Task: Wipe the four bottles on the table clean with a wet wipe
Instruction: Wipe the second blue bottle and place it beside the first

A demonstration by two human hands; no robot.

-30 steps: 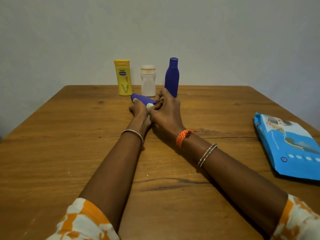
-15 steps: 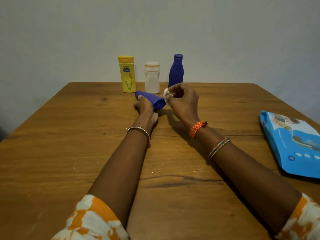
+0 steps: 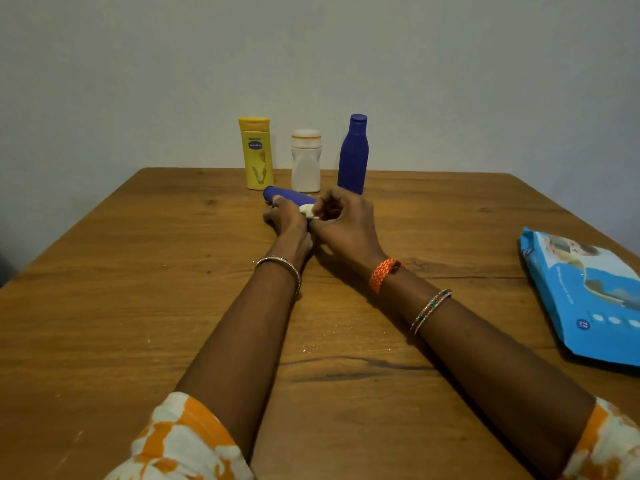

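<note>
A small blue bottle (image 3: 289, 195) lies on its side on the wooden table (image 3: 138, 271), held by my left hand (image 3: 285, 216). My right hand (image 3: 341, 221) pinches a bunched white wet wipe (image 3: 307, 210) and presses it against the near end of that bottle. Behind them, in a row at the table's far edge, stand a yellow lotion bottle (image 3: 256, 152), a white bottle (image 3: 305, 161) with an orange-ringed cap, and a tall blue bottle (image 3: 353, 154). Much of the lying bottle is hidden by my fingers.
A blue pack of wet wipes (image 3: 585, 299) lies flat at the table's right edge. A plain wall rises directly behind the bottles. My forearms cross the middle of the table.
Half a second ago my right hand had drawn the wipe off to the right of the lying bottle; now it is back against the bottle's near end. The left hand kept its hold.
</note>
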